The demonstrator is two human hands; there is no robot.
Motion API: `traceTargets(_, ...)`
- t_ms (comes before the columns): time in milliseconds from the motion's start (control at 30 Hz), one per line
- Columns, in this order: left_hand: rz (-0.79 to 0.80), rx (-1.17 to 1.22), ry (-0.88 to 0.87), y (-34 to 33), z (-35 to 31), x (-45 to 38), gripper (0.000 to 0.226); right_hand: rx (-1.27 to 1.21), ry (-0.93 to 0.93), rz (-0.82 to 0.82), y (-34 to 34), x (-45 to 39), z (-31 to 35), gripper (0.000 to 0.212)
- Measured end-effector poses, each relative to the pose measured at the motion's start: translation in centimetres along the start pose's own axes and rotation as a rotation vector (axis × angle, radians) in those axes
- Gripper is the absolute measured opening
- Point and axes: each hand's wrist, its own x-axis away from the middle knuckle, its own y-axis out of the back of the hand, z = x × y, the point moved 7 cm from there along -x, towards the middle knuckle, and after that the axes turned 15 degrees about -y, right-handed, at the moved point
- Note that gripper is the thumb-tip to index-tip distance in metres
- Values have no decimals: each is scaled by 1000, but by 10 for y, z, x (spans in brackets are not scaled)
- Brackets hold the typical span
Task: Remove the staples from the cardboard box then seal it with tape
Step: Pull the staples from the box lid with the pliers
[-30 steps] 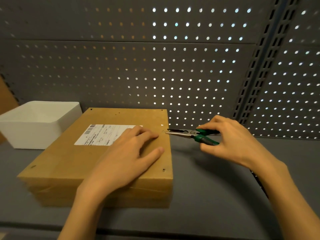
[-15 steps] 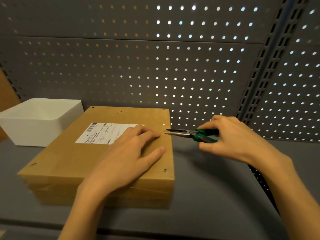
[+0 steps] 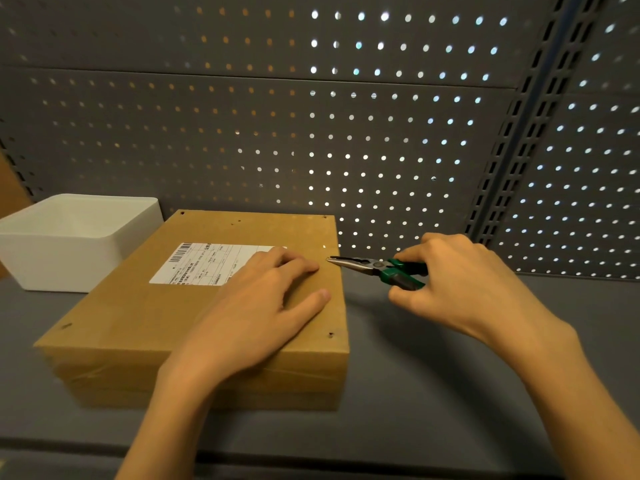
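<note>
A flat brown cardboard box (image 3: 138, 327) with a white shipping label (image 3: 207, 263) lies on the grey shelf. My left hand (image 3: 256, 306) presses flat on the box's top, near its right edge, fingers spread. My right hand (image 3: 460, 282) grips green-handled needle-nose pliers (image 3: 377, 268); their closed tips touch the box's right edge, just past my left fingertips. Small dark staple marks show near the box's corners, one at the near right (image 3: 330, 335). No tape is in view.
A white open-topped bin (image 3: 69, 237) stands at the left, touching the box's far left side. A perforated grey back panel (image 3: 346, 133) rises behind, with a slotted upright (image 3: 512, 157) at the right. Bare grey shelf (image 3: 433, 393) lies right of the box.
The pliers' tips have slid slightly left onto the box's right edge. My left hand has stayed flat on the box.
</note>
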Motion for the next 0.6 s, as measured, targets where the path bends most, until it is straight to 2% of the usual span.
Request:
traceTargets(367, -21, -1, 2, 0, 1, 0, 56, -24, 30, -66, -4, -6, -10, 35)
traceTargets(600, -20, 7, 6, 1, -1, 1, 53, -110, 54, -39, -9, -14, -16, 36)
